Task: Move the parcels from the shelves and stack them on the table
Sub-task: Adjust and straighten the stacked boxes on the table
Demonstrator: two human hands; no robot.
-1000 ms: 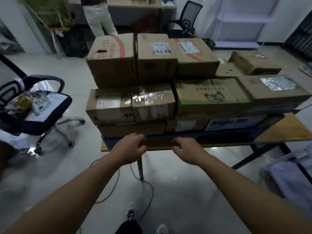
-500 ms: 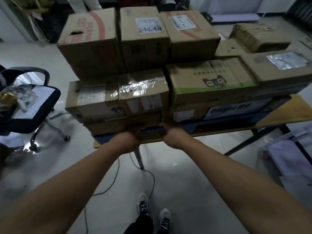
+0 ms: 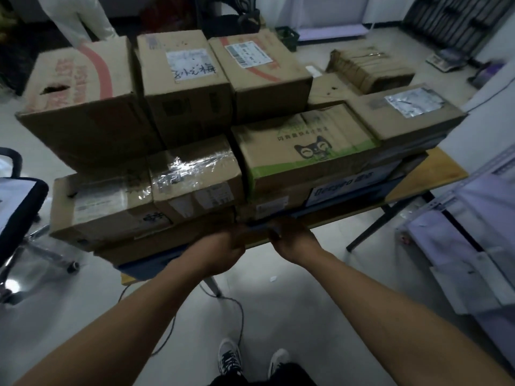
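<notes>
Left hand [image 3: 223,247]: knuckles up, fingers curled in, gripping the near edge of a thin flat parcel [image 3: 255,235] at the foot of the stack.
Right hand [image 3: 292,240]: just beside the left and curled onto that same edge, fingertips tucked out of sight.
Parcel: low at the tabletop [image 3: 434,174] front, directly ahead of both hands, not yet released.
Done: plenty! Cartons [image 3: 306,151] are piled several layers high just beyond the hands.
Left: seating and letting go of this one, by my reading. The shelving [image 3: 479,218] right of the right hand is too blurred to count what remains.
</notes>
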